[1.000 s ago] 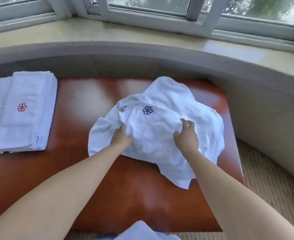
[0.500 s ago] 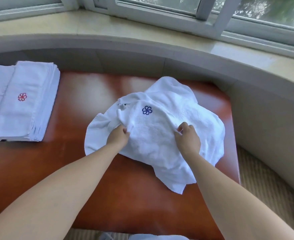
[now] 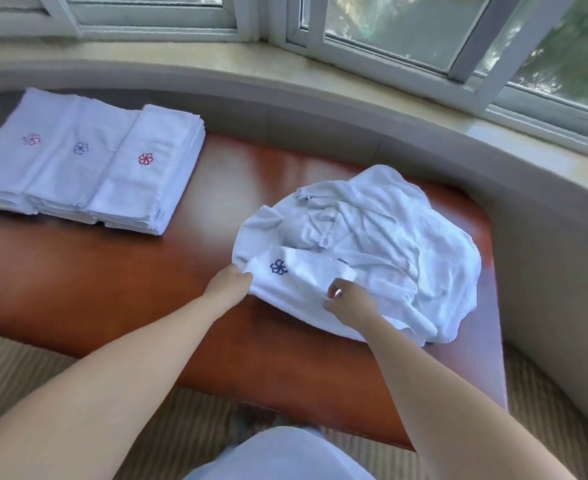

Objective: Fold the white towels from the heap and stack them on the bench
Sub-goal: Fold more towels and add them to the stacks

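Left hand (image 3: 230, 285) gripped the near-left edge of the top towel (image 3: 296, 275), fingers curled into the cloth beside its blue flower mark. Right hand (image 3: 346, 299) pinched the same near edge further right, fingertips closed on a fold. That towel lay on the crumpled heap (image 3: 389, 251), at the right end of the red-brown bench (image 3: 112, 289). Cloth judged light, soft and limp: it should sag wherever unsupported and drag neighbouring towels with it. Best hold judged to be two corners along one hemmed edge, hands well apart, so the sheet hangs flat. Folded stacks (image 3: 88, 164) sat in three overlapping piles at the bench's left end, well apart from the heap.
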Tool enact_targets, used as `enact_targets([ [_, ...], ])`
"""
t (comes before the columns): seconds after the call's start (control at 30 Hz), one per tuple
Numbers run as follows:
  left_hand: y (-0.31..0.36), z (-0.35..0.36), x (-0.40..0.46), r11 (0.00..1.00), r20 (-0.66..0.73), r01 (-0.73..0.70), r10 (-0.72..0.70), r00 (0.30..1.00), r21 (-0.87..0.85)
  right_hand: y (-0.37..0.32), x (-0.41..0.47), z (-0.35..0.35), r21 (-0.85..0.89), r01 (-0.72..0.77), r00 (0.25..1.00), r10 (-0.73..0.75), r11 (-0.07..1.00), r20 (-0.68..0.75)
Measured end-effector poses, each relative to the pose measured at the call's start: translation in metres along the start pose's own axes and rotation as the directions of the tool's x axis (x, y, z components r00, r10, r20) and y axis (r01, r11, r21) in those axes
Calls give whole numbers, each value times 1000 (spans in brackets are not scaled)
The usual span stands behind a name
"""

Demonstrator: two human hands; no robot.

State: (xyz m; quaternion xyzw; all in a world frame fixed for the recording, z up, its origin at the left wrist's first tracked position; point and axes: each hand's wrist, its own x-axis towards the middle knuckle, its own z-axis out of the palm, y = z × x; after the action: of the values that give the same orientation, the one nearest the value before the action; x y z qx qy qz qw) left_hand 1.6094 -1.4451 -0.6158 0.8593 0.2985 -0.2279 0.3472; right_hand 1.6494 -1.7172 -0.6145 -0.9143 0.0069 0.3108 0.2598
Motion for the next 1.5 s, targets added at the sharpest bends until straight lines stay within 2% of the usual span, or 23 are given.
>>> enact_targets([
  [0.2,-79,-38,-36,993,-34,113,-112,993,43,-39,-27,41,-86,97,995,-94,992,42],
  [0.37,-128,-64,-55,990,-109,113,-122,987,-84,-69,-37,39,-164,157,984,-168,974,-56],
  [0.4,-135,-66,-57,987,-151,88,-108,983,-131,-74,-38,37,-129,162,978,-176,978,-112],
  [0.47,-144,-67,-60,967,-261,14,-82,962,-254,-80,-39,37,51,198,941,-175,979,-289],
  [0.53,-148,-64,-59,917,-349,-54,-96,932,-395,-79,-40,40,229,239,884,-114,944,-454],
  [0.57,-150,-60,-59,888,-343,-55,-118,932,-457,-74,-39,44,277,227,872,-68,934,-485],
  [0.6,-152,-54,-58,870,-302,-28,-141,943,-492,-66,-37,49,301,186,884,-25,935,-467],
  [0.7,-164,-28,-55,899,-134,112,-184,974,-422,-30,-30,70,269,-13,967,81,963,-243],
  [0.77,-172,-8,-52,916,-59,155,-190,980,-369,-8,-29,84,248,-109,980,146,963,-137],
  [0.9,-178,22,-42,927,11,197,-205,979,-320,16,-20,102,172,-201,978,209,964,-26],
  [1.07,-173,37,-24,829,-24,333,-384,923,-450,26,2,107,146,-251,966,257,957,-23],
  [1.17,-172,44,-11,739,41,414,-465,884,-532,27,15,108,113,-308,947,316,945,-62],
  [1.33,-175,56,7,621,115,444,-495,861,-646,30,31,112,178,-343,932,358,922,-60],
  [1.5,-174,57,14,599,111,444,-509,854,-666,34,36,113,124,-322,944,328,938,-32],
])
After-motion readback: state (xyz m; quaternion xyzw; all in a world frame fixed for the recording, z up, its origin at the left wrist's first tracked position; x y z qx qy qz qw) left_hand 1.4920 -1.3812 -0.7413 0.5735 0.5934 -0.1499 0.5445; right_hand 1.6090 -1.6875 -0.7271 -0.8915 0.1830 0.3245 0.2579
